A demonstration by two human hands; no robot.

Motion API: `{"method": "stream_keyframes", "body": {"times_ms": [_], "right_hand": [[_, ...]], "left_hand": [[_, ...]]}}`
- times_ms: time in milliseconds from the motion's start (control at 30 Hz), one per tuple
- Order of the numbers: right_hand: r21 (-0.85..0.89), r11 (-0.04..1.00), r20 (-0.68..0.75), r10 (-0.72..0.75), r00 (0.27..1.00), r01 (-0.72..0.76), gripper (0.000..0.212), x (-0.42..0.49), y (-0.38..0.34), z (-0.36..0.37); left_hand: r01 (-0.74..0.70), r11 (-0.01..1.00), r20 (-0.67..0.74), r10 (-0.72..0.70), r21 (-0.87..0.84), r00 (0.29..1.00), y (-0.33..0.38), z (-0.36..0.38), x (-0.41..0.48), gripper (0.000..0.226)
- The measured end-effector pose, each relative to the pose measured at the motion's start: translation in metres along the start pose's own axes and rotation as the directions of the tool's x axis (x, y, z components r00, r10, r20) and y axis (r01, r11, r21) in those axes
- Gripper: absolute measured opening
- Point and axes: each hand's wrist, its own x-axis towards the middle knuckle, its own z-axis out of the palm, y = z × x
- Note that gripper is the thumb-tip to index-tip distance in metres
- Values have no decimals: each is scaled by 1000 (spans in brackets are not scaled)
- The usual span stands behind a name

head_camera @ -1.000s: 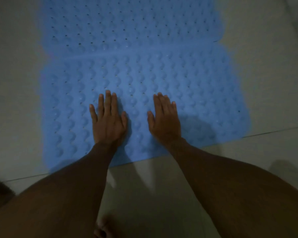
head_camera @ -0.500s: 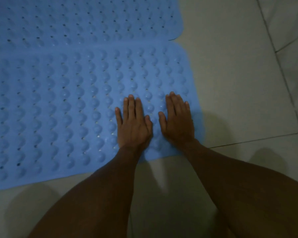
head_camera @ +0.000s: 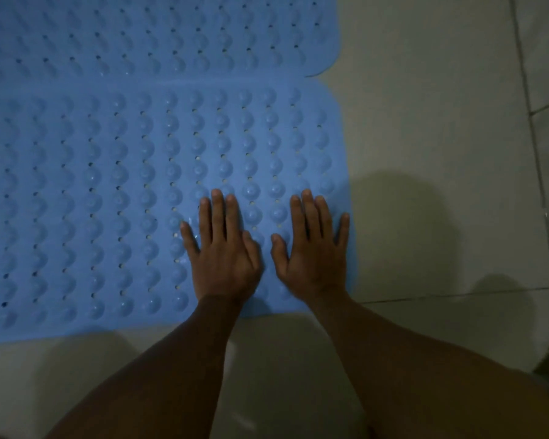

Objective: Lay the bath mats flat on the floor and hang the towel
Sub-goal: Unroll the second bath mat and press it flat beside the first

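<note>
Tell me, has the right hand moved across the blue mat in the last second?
Yes. The right hand slid rightward along the blue mat, from near its middle to its right edge.

Pale, cream-coloured floor tiles (head_camera: 425, 122) with a slight sheen lie under dim, bluish indoor light. Thin dark grout lines (head_camera: 534, 147) divide the floor: one runs from the top edge down the right side, another crosses it low on the right, and a short third branches off toward the right edge higher up. Soft grey shadows (head_camera: 403, 223) pool on the tile at right, and faint pale reflections (head_camera: 232, 356) glint on the tiles nearest the camera.
</note>
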Motion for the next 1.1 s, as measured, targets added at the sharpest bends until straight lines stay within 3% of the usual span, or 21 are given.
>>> {"method": "stream_keyframes", "body": {"times_ms": [133,433,833,1100], "right_hand": [[-36,999,36,16,999,-15,67,4,-1,-1],[-62,998,-34,-20,999,17,67,8,2,5],[-33,999,52,6,999,-4,68,7,0,0],[-6,1000,34,-1,999,1,64,2,-1,0]], "left_hand": [[10,999,-11,-9,48,1000,0,0,4,65],[10,997,-10,-9,79,1000,1,3,7,66],[-13,999,3,13,38,1000,-1,2,5,64],[-23,1000,-45,23,1,999,-2,6,3,64]]}}
